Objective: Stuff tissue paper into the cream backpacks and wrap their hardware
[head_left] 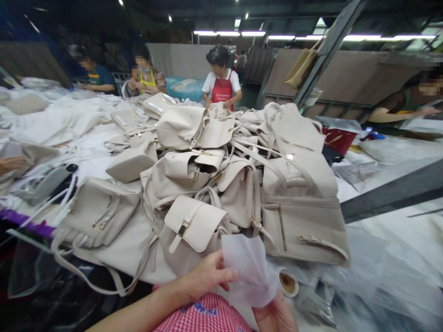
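Note:
A thin, crumpled sheet of white paper is held up in front of my body, close to the table's front edge. My left hand pinches its left side, thumb on the near face. At the lower right corner, my right hand grips the sheet, its fingers partly hidden behind the paper. Just beyond my hands lies a beige backpack with a flap and a dark buckle. Another beige backpack rests to the left, its straps hanging over the edge.
Several beige bags form a heap across the table. A tape roll and clear plastic bags lie at the right, near a slanted metal bar. Across the heap stands a person in a red apron; other people work farther off.

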{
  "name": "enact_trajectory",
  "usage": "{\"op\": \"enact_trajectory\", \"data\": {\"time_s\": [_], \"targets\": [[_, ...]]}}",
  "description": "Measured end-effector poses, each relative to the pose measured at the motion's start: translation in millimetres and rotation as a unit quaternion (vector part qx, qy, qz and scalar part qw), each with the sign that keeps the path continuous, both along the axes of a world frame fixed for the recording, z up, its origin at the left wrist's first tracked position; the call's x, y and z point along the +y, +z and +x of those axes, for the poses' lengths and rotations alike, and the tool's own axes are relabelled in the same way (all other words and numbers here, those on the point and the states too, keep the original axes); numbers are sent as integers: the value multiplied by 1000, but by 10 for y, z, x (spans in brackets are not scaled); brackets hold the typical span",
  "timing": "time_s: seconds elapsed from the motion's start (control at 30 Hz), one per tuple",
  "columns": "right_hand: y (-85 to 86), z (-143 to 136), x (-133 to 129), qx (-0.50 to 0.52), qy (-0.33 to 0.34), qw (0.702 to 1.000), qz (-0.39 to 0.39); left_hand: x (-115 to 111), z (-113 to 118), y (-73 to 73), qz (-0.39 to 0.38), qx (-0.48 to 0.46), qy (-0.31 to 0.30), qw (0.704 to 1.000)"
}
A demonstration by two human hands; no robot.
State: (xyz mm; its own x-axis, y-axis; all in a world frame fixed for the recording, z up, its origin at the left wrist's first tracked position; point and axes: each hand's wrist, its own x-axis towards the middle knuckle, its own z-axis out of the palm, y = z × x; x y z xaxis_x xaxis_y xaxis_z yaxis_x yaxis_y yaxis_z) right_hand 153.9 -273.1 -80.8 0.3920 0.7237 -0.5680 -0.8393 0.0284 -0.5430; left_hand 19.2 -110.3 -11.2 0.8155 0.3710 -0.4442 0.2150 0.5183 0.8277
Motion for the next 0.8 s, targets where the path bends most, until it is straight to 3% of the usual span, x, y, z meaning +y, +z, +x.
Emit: {"op": "enact_trajectory", "data": {"time_s": [0.07,0.13,0.27,0.33,0.43,0.53,0.6,0.7,0.8], "targets": [[73,15,51,1,53,999,-5,-38,53,-55,13,8,94,996],[168,79,85,15,101,995,-20,-44,11,-46,13,-1,136,991],[345,198,276,-38,213,976,-14,-20,-232,96,41,-7,84,996],[392,199,456,-134,306,943,-11,19,-381,173,68,5,65,996],[467,115,738,-241,405,882,-24,120,-621,251,111,32,99,988],[603,-54,930,-221,434,874,-3,198,-821,288,149,67,171,972],[688,-195,1002,-214,447,868,39,204,-886,309,163,85,189,965],[709,-367,1066,-280,451,847,38,189,-906,335,168,91,131,973],[582,-372,1069,-315,457,832,-11,257,-956,256,128,106,68,984]]}}
